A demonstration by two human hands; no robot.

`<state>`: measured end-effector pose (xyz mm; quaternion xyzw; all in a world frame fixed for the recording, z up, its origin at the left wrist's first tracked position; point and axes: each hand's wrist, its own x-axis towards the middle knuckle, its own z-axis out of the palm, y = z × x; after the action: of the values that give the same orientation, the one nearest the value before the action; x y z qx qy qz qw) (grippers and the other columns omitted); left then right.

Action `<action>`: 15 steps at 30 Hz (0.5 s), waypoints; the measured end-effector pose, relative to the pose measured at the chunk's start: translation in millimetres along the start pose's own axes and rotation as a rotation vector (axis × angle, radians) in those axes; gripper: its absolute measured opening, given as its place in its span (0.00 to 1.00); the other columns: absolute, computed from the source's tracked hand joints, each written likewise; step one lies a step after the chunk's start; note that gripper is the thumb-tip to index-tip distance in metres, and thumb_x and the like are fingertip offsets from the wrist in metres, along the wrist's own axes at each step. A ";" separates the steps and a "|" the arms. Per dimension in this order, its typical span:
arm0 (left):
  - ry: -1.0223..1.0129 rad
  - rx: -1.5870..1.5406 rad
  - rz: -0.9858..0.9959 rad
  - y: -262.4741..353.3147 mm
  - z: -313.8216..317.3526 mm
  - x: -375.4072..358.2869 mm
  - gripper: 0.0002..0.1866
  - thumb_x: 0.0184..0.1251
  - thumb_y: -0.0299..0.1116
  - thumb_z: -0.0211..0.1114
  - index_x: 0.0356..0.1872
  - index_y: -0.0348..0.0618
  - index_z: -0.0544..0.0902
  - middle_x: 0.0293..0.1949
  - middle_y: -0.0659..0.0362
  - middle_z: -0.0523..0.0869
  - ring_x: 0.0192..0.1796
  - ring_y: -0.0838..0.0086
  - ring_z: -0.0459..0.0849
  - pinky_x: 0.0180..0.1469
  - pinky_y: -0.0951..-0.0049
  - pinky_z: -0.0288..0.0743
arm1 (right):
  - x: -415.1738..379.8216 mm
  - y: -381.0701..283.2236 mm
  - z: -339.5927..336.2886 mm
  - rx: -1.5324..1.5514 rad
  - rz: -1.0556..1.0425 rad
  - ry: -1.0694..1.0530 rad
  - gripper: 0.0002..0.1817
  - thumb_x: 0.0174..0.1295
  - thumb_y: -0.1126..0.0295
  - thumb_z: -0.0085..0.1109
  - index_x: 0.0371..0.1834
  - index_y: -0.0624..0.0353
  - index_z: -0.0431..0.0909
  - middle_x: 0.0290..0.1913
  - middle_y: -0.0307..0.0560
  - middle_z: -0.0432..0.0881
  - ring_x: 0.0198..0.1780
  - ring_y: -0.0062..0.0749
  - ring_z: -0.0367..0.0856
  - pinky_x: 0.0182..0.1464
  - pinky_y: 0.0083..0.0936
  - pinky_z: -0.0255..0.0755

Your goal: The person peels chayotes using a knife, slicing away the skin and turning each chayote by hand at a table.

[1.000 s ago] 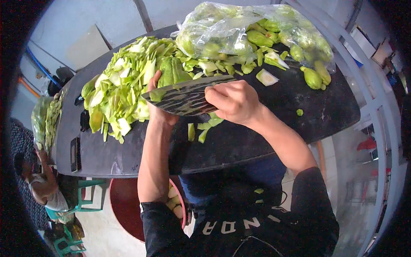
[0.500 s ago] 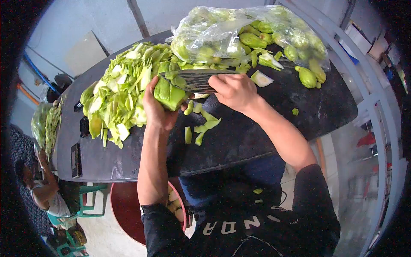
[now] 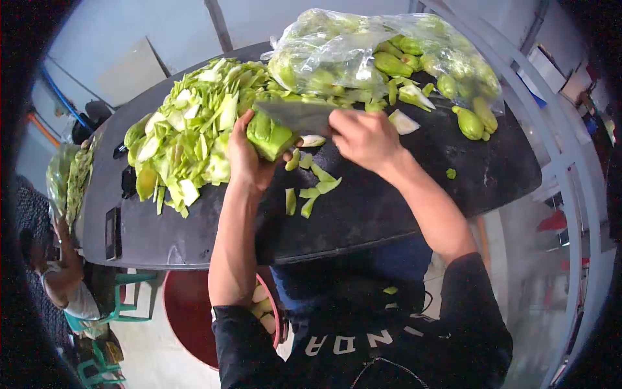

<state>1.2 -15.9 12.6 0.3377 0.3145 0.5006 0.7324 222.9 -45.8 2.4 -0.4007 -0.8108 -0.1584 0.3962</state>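
Observation:
My left hand (image 3: 249,155) holds a partly peeled green chayote (image 3: 269,135), its fingers wrapped round the near and left sides. In my right hand (image 3: 369,139) is the handle end of a wide knife (image 3: 301,115), gripped in a closed fist. The blade, blurred, lies across the top of the chayote and points left. Beside my left hand rises a large heap of green peelings (image 3: 188,129). A few loose peel strips (image 3: 321,185) lie on the dark table (image 3: 363,214) below the knife.
A clear plastic bag (image 3: 337,52) of chayotes stands at the table's back. Whole chayotes (image 3: 470,123) lie at the right, near a pale cut piece (image 3: 403,122). Below the front edge is a red tub (image 3: 184,311) with pale pieces. Another person (image 3: 65,285) sits at the far left.
The blade has turned from showing its broad patterned face to a thinner, blurred view. Both hands and the chayote appear slightly further right in the view, which has itself shifted a little.

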 end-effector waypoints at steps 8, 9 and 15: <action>-0.315 0.022 -0.028 -3.5 -6.2 5.0 0.28 0.74 0.53 0.40 0.55 0.39 0.74 0.40 0.50 0.85 0.42 0.58 0.85 0.27 0.63 0.75 | 1.0 13.2 12.0 -0.211 0.306 -0.242 0.08 0.58 0.72 0.59 0.38 0.55 0.71 0.29 0.51 0.84 0.32 0.54 0.84 0.31 0.46 0.79; -0.393 -0.007 -0.039 -0.1 -4.9 3.4 0.29 0.74 0.53 0.41 0.57 0.38 0.74 0.44 0.48 0.84 0.44 0.55 0.86 0.29 0.62 0.76 | -0.3 16.9 8.4 -0.212 0.321 -0.244 0.08 0.58 0.71 0.59 0.39 0.55 0.71 0.29 0.51 0.84 0.32 0.54 0.84 0.32 0.46 0.79; -0.106 -0.208 -0.032 -1.3 4.0 -1.2 0.29 0.74 0.53 0.43 0.61 0.39 0.72 0.49 0.47 0.83 0.48 0.52 0.84 0.41 0.59 0.81 | -0.8 5.3 5.9 -0.083 0.224 -0.098 0.11 0.54 0.73 0.63 0.37 0.56 0.70 0.27 0.51 0.82 0.30 0.53 0.83 0.30 0.44 0.77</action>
<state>4.7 -18.1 14.1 0.2808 0.2269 0.5004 0.7869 224.2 -39.5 -2.3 -0.5121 -0.7720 -0.1268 0.3546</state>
